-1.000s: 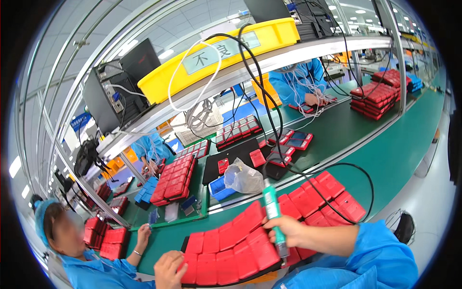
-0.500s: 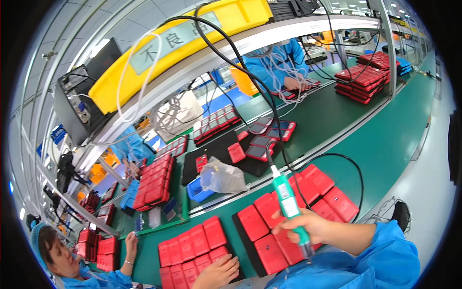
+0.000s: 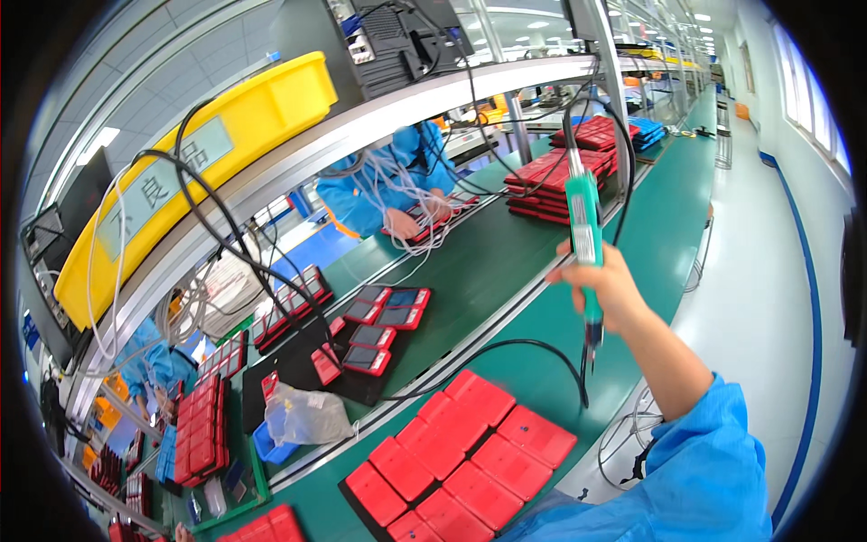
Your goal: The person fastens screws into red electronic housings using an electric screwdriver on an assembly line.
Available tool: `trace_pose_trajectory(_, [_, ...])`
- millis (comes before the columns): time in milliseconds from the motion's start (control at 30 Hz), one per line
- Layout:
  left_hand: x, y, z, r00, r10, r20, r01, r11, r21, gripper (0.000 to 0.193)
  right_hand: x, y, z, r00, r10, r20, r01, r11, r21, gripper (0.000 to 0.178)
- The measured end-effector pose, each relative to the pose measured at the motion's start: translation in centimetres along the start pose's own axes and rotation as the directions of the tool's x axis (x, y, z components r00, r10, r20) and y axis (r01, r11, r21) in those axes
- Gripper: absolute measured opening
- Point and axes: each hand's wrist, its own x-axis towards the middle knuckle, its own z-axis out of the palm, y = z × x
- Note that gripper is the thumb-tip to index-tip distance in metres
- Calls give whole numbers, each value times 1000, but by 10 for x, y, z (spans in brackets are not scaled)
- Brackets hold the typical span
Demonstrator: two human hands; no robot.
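Note:
My right hand (image 3: 614,287) is wrapped around a green electric screwdriver (image 3: 585,237), raised upright over the right part of the bench. The screwdriver's bit points down, and a black cable (image 3: 627,149) rises from its upper end. Below and to the left, a block of red rectangular device housings (image 3: 470,452) lies in rows on a black mat (image 3: 363,508), apart from the tool. More red housings (image 3: 266,526) show at the lower edge. My left hand is outside the picture.
Across the green conveyor (image 3: 479,257), a co-worker in blue (image 3: 357,194) handles a red device amid white cables. Stacked red devices (image 3: 560,176) stand beyond. A plastic bag (image 3: 309,414) and blue bin (image 3: 271,444) sit left. A yellow bin (image 3: 194,172) rests on the overhead shelf.
My right hand has lifted the screwdriver away from the red housings, up and to the right. The view has swung right. My left hand, earlier on the left housings, has gone out of sight.

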Motion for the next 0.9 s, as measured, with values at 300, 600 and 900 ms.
trace_pose_trajectory(300, [108, 2, 86, 994, -94, 55, 94, 995, -9, 26, -15, 13, 10, 990, 72, 118, -108, 935, 336, 36])
trace_pose_trajectory(600, [169, -8, 95, 1000, 0, -1, 0, 999, 50, 30, -40, 66, 59, 996, -71, 58, 36, 886, 462, 36])
trace_pose_trajectory(900, [173, -15, 97, 984, -178, -10, 173, 968, -180, 38, -56, 78, 90, 953, -265, 145, 140, 813, 566, 32])
